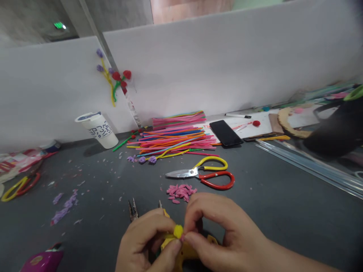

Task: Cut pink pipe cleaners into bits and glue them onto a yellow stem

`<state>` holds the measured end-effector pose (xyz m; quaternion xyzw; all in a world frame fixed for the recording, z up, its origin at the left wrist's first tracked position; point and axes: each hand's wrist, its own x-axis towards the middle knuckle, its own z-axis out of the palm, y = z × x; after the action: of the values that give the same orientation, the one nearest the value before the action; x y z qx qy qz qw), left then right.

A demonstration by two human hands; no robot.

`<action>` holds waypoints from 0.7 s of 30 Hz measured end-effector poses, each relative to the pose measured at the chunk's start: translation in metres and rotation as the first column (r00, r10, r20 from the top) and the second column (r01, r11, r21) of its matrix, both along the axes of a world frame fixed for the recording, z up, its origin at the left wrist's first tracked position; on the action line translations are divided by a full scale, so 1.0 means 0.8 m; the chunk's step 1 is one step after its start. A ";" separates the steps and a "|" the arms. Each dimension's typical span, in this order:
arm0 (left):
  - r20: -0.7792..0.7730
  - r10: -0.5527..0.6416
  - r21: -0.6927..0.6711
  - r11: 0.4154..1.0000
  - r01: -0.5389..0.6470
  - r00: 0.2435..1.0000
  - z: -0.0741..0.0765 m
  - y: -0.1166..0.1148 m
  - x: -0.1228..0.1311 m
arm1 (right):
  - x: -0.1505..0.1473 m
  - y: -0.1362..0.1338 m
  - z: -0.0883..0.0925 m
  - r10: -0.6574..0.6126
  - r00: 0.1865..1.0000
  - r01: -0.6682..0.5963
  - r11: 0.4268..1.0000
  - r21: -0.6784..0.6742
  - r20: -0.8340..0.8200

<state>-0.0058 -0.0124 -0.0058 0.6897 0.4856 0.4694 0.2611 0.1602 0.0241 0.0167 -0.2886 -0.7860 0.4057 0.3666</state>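
Observation:
My left hand (153,240) is closed in a pinch on a yellow pipe-cleaner stem with a small fuzzy yellow head (178,231). From the right, my right hand (224,230) pinches a tiny pink piece (182,237) against that head. Under both hands lies a yellow tool (185,255), mostly covered by them. Just beyond my fingers is a loose pile of short pink pieces (181,192). The jaws of a pair of pliers (133,209) stick out behind my left hand. Scissors (195,172) with yellow and red handles lie past the pink pile.
Colourful pipe cleaners (176,138) are bundled near the white partition (198,68), beside a phone (226,133). A white cup (99,130) stands at the left. Purple scraps (66,207), a purple tool (44,260) and more scissors (21,186) lie left. Clear sticks (309,166) lie right.

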 end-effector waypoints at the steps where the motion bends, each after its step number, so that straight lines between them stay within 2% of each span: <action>1: -0.031 -0.017 -0.031 0.999 0.016 0.999 0.001 0.000 -0.001 | 0.000 0.000 0.000 -0.012 1.000 0.011 0.999 0.036 0.014; 3: -0.088 -0.045 -0.054 0.998 0.040 0.995 0.002 0.002 -0.001 | 0.001 -0.001 -0.001 -0.048 0.998 0.042 0.991 0.130 0.045; 7: -0.136 -0.012 0.068 0.997 0.021 0.991 0.003 0.006 0.000 | 0.002 -0.003 -0.003 -0.085 0.992 0.060 0.967 0.247 0.094; 10: -0.103 -0.060 0.098 0.993 0.070 0.993 0.001 0.007 -0.001 | 0.004 -0.004 -0.004 -0.087 0.990 0.054 0.961 0.270 0.111; 14: -0.031 -0.147 0.041 0.988 0.148 0.989 0.000 0.007 -0.001 | 0.003 -0.004 -0.006 -0.082 0.988 0.044 0.960 0.276 0.127; 17: -0.006 -0.153 0.017 0.988 0.153 0.988 0.000 0.006 -0.002 | 0.002 -0.002 -0.007 -0.088 0.989 0.052 0.959 0.279 0.118; 21: -0.050 -0.148 0.005 0.989 0.149 0.988 0.000 0.006 -0.003 | 0.001 0.000 -0.008 -0.088 0.990 0.056 0.963 0.263 0.114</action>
<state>-0.0083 -0.0077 -0.0057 0.7365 0.4370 0.4338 0.2802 0.1612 0.0239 0.0103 -0.2913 -0.8426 0.2670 0.3659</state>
